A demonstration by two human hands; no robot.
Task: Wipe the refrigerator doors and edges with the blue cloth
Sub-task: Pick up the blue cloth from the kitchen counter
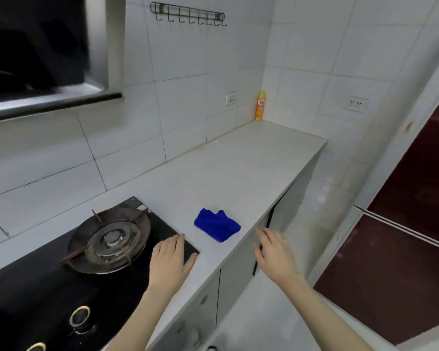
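Note:
A folded blue cloth (pixel 217 224) lies on the white countertop (pixel 238 168), just right of the black stove. My left hand (pixel 169 262) hovers flat with straight fingers over the stove's right corner, a little short of the cloth. My right hand (pixel 276 252) is stretched out with fingers straight, off the counter's front edge and to the right of the cloth, holding nothing. The dark red refrigerator (pixel 401 249) stands at the right, with a seam between its upper and lower doors.
A black gas stove (pixel 61 287) with a burner and knobs fills the lower left, under a range hood (pixel 43 72). An orange spray can (pixel 260 105) stands in the far counter corner. White cabinet doors (pixel 238 279) run below the counter. A hook rail (pixel 188 15) hangs on the tiled wall.

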